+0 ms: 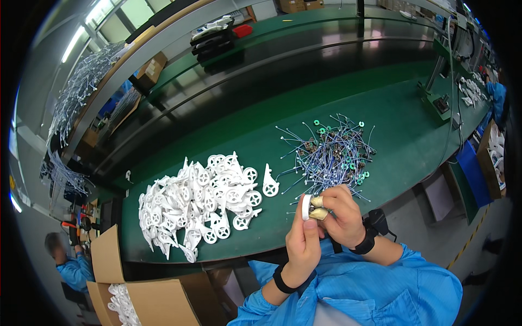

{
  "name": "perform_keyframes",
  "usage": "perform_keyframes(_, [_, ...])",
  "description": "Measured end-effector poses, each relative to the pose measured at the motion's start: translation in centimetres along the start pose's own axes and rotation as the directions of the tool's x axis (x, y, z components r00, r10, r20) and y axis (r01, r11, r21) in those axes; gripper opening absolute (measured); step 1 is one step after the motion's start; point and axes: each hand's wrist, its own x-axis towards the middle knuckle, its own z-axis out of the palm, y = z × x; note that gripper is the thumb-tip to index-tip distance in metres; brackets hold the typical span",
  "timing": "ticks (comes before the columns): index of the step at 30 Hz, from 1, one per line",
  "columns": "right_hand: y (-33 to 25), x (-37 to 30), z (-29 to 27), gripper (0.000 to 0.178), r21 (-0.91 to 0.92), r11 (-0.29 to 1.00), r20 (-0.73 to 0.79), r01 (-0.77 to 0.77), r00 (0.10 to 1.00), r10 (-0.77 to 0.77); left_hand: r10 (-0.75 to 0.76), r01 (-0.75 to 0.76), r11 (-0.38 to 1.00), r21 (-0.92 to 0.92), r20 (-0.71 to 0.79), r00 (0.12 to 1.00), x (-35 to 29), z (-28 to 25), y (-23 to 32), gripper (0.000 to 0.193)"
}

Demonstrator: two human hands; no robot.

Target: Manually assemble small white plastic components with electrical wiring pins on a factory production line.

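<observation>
One white plastic part point(305, 208) is gripped in the left hand point(302, 244) near the bench point(402, 157) edge, right hand point(345, 218) bunched at its face, exact pinch unclear, white-part heap point(185, 198) left, wire heap point(334, 157) just ahead, presumably separated for easy reach.

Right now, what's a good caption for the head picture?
Left hand holds a white part, right hand close against it, near tangled wires.

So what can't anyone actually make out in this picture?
- Head view: whether the right hand pinches anything at the white part; its fingers block the view.
- Head view: the lowest cables in the cable pile; those on top hide them.
- Head view: the cardboard box's near end; the lower edge cuts it off.
</observation>
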Motion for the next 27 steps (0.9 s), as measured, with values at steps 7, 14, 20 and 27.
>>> perform_keyframes(7, [0.2, 0.3, 0.2, 0.027, 0.030, 0.998, 0.018, 0.052, 0.998, -0.052, -0.003, -0.003, 0.985, 0.173, 0.037, 0.999, 0.0, -0.3, 0.6, 0.045])
perform_keyframes(14, [-0.9, 0.4, 1.0, 0.019, 0.078, 0.992, 0.061, -0.097, 0.994, 0.093, 0.242, -0.221, 0.850, 0.478, 0.018, 0.970, 0.2, -1.0, -0.5, 0.048])
perform_keyframes(20, [-1.5, 2.4, 0.4, 0.022, -0.035, 0.998, 0.233, -0.043, 0.971, 0.050, -0.314, 0.297, 0.919, -0.261, -0.025, 0.949, 0.7, -2.2, 1.1, 0.047])
perform_keyframes(27, [-1.3, 3.3, -0.8, 0.028, 0.079, 0.996, 0.285, -0.040, 0.958, 0.016, -0.346, 0.323, 0.845, -0.426, 0.025, 0.938, 0.8, -2.6, 2.0, 0.049])
